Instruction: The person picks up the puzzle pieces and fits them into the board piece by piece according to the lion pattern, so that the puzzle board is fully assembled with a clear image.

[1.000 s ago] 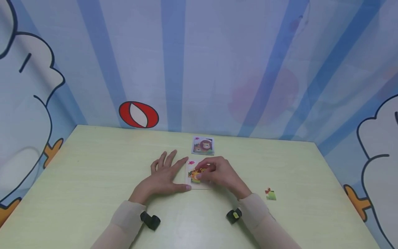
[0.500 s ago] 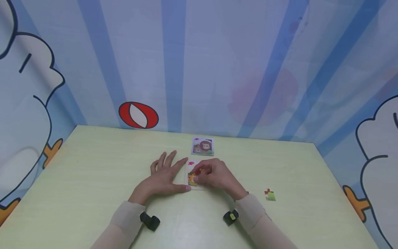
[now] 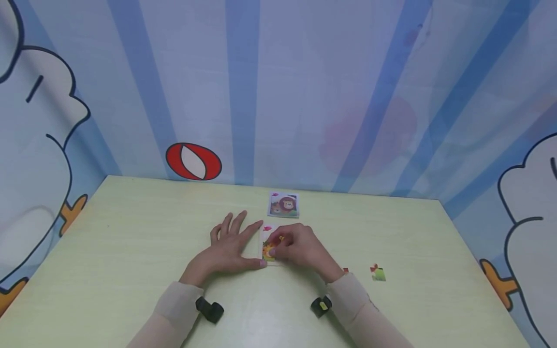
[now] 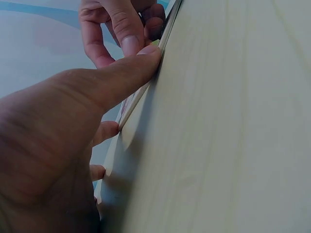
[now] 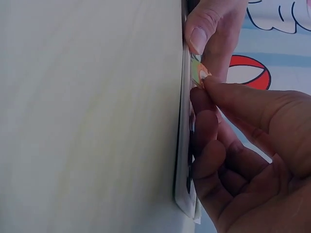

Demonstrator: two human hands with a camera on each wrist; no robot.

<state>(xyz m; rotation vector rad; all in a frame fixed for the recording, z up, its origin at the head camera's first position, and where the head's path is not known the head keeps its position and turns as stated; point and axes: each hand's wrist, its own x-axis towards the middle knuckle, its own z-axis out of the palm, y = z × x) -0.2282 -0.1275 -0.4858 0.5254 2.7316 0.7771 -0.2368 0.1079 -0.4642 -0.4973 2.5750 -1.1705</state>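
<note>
A small white-edged puzzle board (image 3: 267, 229) lies on the table between the hands, partly covered by them. My left hand (image 3: 229, 247) is spread beside it, with the thumb and index fingertip touching its left side. My right hand (image 3: 298, 244) bends over the board. In the right wrist view, its thumb and index finger pinch a green and orange puzzle piece (image 5: 198, 73) at the board's surface. How that piece sits against the others is hidden by the fingers. The board's raised rim (image 5: 182, 165) shows edge-on there.
Behind the board lies a square lion picture card (image 3: 284, 204). A loose red and green puzzle piece (image 3: 377, 272) lies to the right. Another red bit (image 3: 345, 270) peeks out beside the right wrist. A printed cloth backdrop (image 3: 287, 96) rises at the table's far edge.
My right hand, pinching the piece, has shifted slightly left and toward me over the board. A red bit beside the right wrist has come into sight. My left hand stays put.
</note>
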